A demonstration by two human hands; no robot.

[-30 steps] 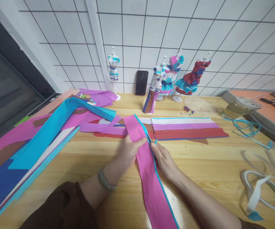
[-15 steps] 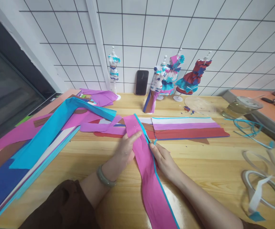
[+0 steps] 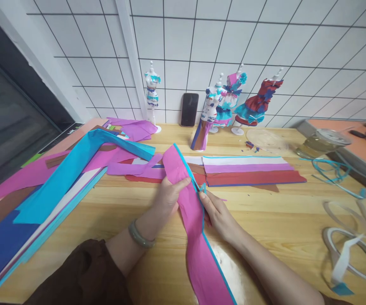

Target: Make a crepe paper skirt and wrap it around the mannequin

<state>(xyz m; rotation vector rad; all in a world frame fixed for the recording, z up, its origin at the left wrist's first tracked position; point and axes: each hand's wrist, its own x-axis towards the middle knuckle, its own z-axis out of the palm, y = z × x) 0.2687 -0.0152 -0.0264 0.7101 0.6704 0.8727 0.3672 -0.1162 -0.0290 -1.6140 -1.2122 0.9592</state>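
A long strip of pink crepe paper (image 3: 198, 262) with a narrow turquoise edging (image 3: 185, 165) runs from mid-table down toward me. My left hand (image 3: 166, 199) grips its upper part, thumb on top and fingers underneath. At the turquoise edge, my right hand (image 3: 217, 214) is closed in a pinch, thumb uppermost. A small turquoise scrap (image 3: 203, 187) sticks up by its thumb tip, with a dark sliver beside it that I cannot make out. Behind both hands lie layered strips in white, purple and red (image 3: 252, 177).
Long paper strips, with a turquoise one (image 3: 62, 169) on top, cover the left side. Dressed mini mannequins (image 3: 259, 101) and a phone (image 3: 189, 109) stand along the tiled wall. At right are a tape roll (image 3: 354, 254), turquoise ribbon (image 3: 328, 169) and a clear jar (image 3: 324, 143).
The pink strip's top end has shifted slightly up and left. The turquoise scrap by my right thumb stands a little higher, and a thin pink sliver now shows on the table beyond it.
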